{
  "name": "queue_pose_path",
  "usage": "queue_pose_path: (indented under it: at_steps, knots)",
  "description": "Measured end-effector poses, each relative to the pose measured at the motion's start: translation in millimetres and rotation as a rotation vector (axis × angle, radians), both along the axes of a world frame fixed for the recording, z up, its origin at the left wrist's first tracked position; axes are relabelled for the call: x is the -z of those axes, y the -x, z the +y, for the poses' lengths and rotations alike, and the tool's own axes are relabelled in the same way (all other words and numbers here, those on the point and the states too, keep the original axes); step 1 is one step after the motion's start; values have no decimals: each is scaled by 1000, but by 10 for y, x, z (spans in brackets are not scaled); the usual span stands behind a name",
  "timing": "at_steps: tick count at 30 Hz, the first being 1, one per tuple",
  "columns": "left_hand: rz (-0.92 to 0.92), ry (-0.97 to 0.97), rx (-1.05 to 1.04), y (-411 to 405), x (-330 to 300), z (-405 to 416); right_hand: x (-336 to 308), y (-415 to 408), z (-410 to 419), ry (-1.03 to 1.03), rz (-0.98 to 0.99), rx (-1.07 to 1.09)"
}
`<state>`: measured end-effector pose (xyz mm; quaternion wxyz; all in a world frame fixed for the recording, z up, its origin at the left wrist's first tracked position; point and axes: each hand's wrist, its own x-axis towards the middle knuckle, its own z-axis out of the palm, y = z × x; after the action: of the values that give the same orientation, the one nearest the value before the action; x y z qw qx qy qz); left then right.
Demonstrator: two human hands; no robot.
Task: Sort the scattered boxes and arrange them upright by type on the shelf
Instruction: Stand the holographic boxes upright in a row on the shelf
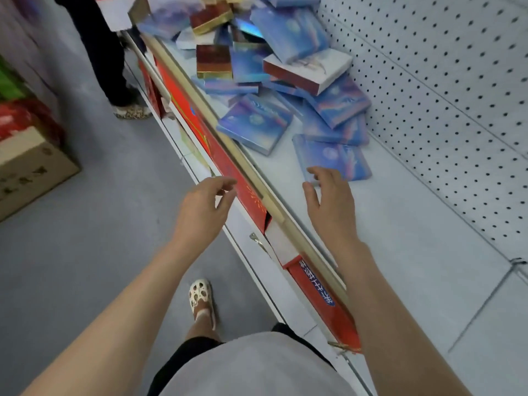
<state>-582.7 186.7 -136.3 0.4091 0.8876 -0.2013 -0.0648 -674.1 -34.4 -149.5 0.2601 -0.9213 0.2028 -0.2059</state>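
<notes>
A heap of flat boxes lies scattered on the white shelf [400,230]. Most are blue boxes; the nearest blue box [334,157] lies flat just beyond my right hand [331,201], whose spread fingertips are at its near edge, holding nothing. Another blue box [254,127] rests on the shelf's front rail. Dark red and gold boxes [213,62] and a white box with a red side [307,71] lie higher in the pile. My left hand [204,208] hovers in front of the shelf edge, fingers loosely curled, empty.
A perforated white back panel [445,90] rises behind the shelf. A gold rail with red labels [245,178] runs along the shelf front. Another person's legs [114,67] stand at the far end of the aisle. A cardboard carton [31,167] sits on the grey floor at left.
</notes>
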Motion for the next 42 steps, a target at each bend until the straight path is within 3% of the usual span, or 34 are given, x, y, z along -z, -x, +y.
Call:
queue_pose_path:
  at_steps: [7,12,15,21,25,31,34,36,40,42]
  knots:
    - [-140,-150,283,-1512,27,-233,50,-983,-175,-16,149,335]
    - [-182,-249,380,-2182,90,-600,138,-1060,-420,-57,318,635]
    - [-217,-360,455,-2420,203,-805,156,-1040,-626,-107,516,794]
    - [-170,-565,489,-2549,241,-1120,120,-996,-996,-281,723,770]
    - [-89,-531,522,-2594,216,-1287,150,-1029,-1017,-238,800,829]
    - [96,-446,593,-2735,223,-1442,17,-949,-972,-428,795,944]
    - [160,-364,609,-2842,237,-1425,-123,-878,-793,-642,538,1073]
    - [188,-315,646,-2895,231,-1425,-177,-871,-597,-807,149,1189]
    - [306,-134,733,-2961,257,-1427,-223,-1016,-171,-1238,-831,1331]
    - [422,-68,753,-2976,283,-1390,-204,-1156,50,-1356,-958,1320]
